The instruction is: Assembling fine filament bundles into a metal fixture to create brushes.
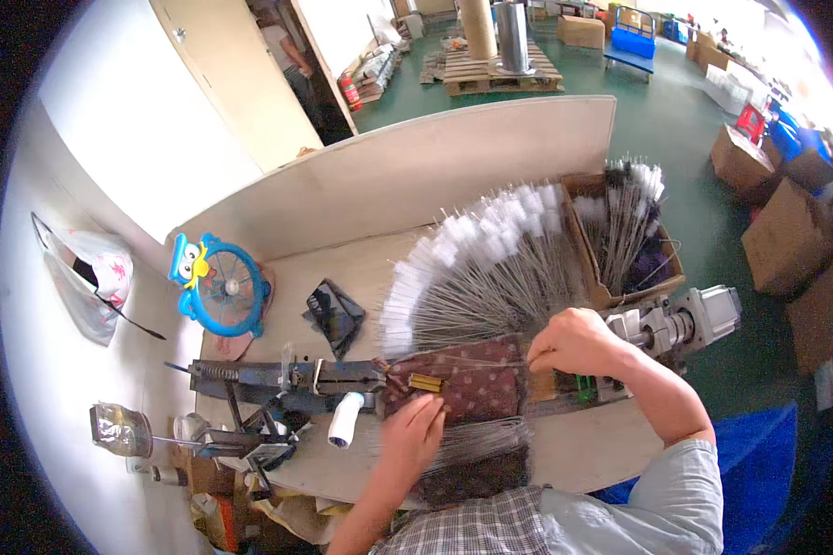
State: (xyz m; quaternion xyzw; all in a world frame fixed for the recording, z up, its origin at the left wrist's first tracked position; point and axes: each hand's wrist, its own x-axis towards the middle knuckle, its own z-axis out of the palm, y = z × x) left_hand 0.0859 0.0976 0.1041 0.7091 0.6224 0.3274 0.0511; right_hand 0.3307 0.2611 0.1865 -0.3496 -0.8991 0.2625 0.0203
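Note:
My left hand is low over a brown patterned cloth, its fingers together at the near edge of a small brass-coloured block. What they hold, if anything, is hidden. Above the cloth's right end, my right hand is closed in a pinch; anything in it is too small to make out. Close to my body, a bundle of thin metal wires lies on the cloth. Beyond the cloth, many wire-handled brushes with white bristles are spread in a fan.
A motor-driven metal device stands at the right, a dark metal rig at the left. A white pipe elbow is beside the rig. Farther back are a blue toy-shaped fan, a black plastic bag and a cardboard box of dark brushes.

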